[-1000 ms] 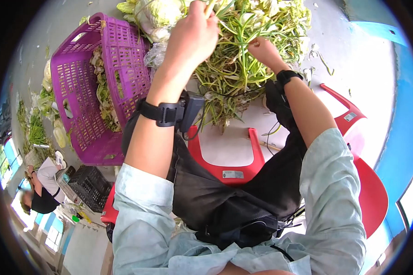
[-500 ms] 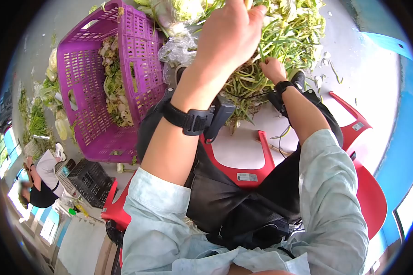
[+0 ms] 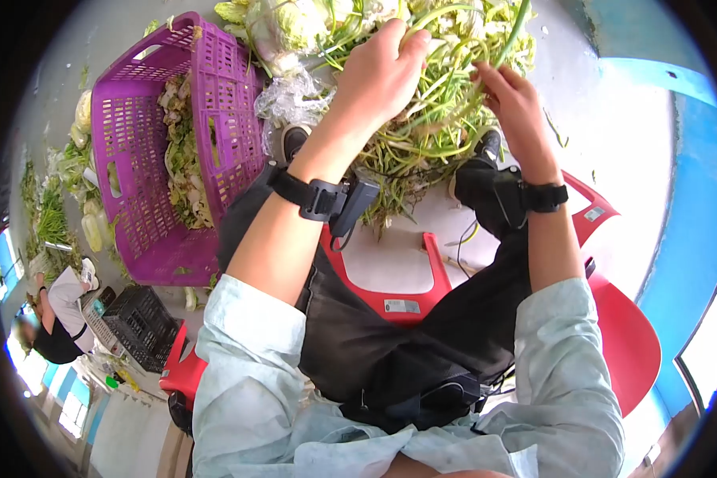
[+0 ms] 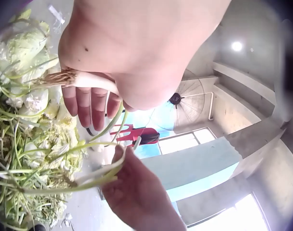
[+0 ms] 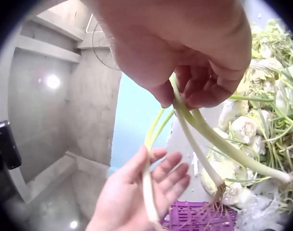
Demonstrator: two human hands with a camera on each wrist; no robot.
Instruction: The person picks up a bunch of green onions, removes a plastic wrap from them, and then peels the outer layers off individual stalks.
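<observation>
My left hand point(image 3: 382, 76) is over the near side of a heap of spring onions point(image 3: 394, 159). Its thumb holds a spring onion point(image 5: 149, 195) against the palm, the other fingers nearly straight; the white stem point(image 4: 96, 82) and brown roots show in the left wrist view. To its right, my right hand point(image 3: 518, 107) pinches spring onions between thumb and curled fingers. In the right wrist view, two of their pale stems hang below it, a thicker one point(image 5: 242, 153) and a thinner one point(image 5: 197, 147) with stringy roots.
Left of the heap a purple crate point(image 3: 235, 151) lies tipped, with wilted leaves inside. Clear plastic wrap point(image 3: 291, 99) and cabbages point(image 3: 295, 28) are beside it. A red stool point(image 3: 398, 307) stands between the legs. Another person point(image 3: 60, 315) sits far left beside a black crate point(image 3: 139, 323).
My right hand has risen out of the heap, now pinching spring onions. The left hand swung right, then came back a little left, still holding its spring onion.
</observation>
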